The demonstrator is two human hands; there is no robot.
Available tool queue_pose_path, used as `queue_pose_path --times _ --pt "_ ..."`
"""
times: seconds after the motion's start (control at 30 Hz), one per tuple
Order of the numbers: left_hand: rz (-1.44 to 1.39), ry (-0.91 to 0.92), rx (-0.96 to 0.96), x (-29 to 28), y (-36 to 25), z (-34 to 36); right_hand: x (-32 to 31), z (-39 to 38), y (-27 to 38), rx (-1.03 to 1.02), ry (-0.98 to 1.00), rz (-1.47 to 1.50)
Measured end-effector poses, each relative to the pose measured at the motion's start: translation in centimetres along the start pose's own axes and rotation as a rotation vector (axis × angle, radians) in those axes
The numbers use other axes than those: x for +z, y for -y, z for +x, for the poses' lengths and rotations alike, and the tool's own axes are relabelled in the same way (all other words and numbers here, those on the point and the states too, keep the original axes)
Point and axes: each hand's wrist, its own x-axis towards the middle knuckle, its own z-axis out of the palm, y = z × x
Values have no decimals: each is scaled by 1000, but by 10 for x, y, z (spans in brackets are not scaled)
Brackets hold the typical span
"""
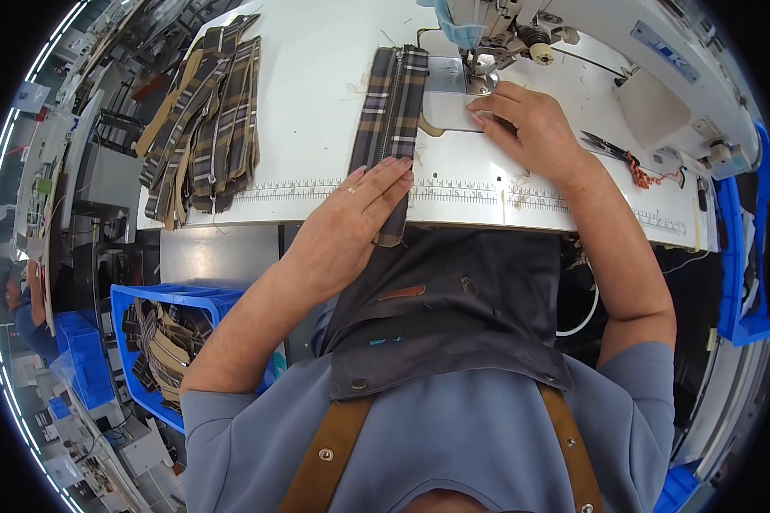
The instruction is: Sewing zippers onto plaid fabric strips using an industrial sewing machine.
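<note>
My left hand point(359, 209) lies flat with fingers extended across the lower part of a dark plaid strip with a zipper point(390, 98). The strip runs lengthwise over the front edge of the white sewing table point(308, 103). My right hand point(530, 137) is beside the sewing machine's needle area point(479, 68), its fingertips curled close together at the edge of the light plate point(445, 109); anything between them is too small to make out. Black-handled scissors point(607, 147) with an orange cord lie right of that hand.
Several layered plaid zipper strips point(204, 128) are at the table's left. A blue crate point(188, 297) of similar pieces stands below left, another blue bin point(731, 265) at right. The machine body point(659, 94) fills the upper right. A co-worker's arm point(34, 291) shows at far left.
</note>
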Motion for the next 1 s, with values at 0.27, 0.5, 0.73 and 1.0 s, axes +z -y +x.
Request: queue_pose_path --times 0.27,0.5,0.73,1.0 --pt "110 -141 -69 -2 50 59 -4 2 4 30 52 25" --pt "307 -127 -338 -14 174 166 -6 10 15 118 117 40" --pt "382 -421 -518 -65 201 162 -11 6 9 174 139 81" --pt "410 -310 -1115 -127 314 -16 -7 10 10 156 144 18"
